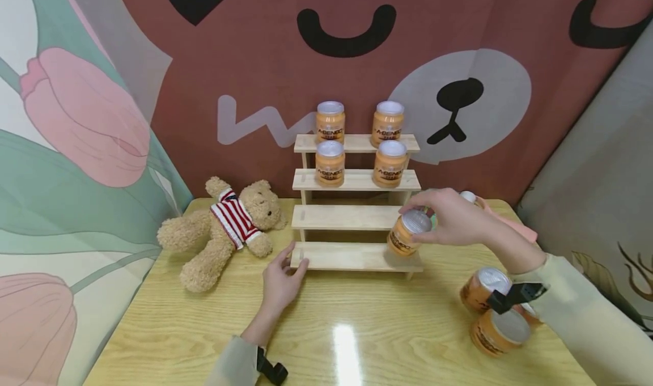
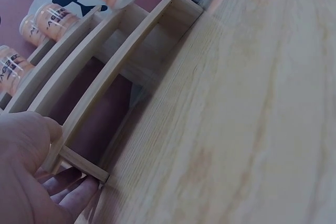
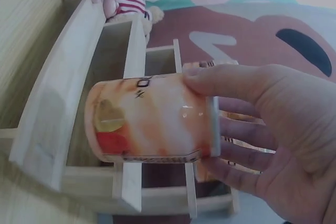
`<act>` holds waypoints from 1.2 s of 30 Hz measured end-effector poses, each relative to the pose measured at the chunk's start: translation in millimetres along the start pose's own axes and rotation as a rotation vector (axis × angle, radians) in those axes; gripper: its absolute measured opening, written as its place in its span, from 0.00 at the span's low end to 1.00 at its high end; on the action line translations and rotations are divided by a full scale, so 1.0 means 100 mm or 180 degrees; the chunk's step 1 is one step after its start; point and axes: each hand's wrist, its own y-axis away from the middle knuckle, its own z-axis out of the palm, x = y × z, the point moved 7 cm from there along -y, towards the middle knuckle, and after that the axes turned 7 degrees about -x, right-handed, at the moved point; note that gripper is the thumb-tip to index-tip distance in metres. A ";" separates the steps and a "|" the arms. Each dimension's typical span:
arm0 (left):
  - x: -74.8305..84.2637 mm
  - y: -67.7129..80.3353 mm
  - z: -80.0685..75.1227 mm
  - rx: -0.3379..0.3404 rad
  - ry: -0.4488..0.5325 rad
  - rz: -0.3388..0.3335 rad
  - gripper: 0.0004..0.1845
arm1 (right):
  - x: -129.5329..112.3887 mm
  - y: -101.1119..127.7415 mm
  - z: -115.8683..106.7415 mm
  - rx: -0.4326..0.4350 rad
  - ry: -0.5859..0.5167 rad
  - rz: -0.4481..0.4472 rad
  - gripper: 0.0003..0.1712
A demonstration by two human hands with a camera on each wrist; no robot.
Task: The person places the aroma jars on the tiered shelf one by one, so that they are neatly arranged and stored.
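A stepped wooden shelf (image 1: 352, 219) stands at the back of the table, with two orange jars (image 1: 330, 121) on its top step and two more (image 1: 390, 164) one step lower. My right hand (image 1: 449, 219) grips another orange jar (image 1: 406, 234) by its silver lid, tilted just above the right end of the lowest step. The right wrist view shows that jar (image 3: 152, 119) held between thumb and fingers over the shelf (image 3: 79, 93). My left hand (image 1: 283, 275) touches the left end of the lowest step, fingers (image 2: 73, 192) straight against the shelf's side post (image 2: 84, 166).
A teddy bear (image 1: 224, 227) in a striped shirt lies left of the shelf. Several orange jars (image 1: 492, 312) lie on the yellow wooden table (image 1: 347, 335) at the right, partly under my right sleeve. Printed curtains close in the back and both sides.
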 end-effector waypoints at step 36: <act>-0.03 -0.02 -0.01 0.0046 -0.0043 0.0032 0.30 | -0.53 -1.17 0.13 0.0407 -0.0263 -0.0404 0.23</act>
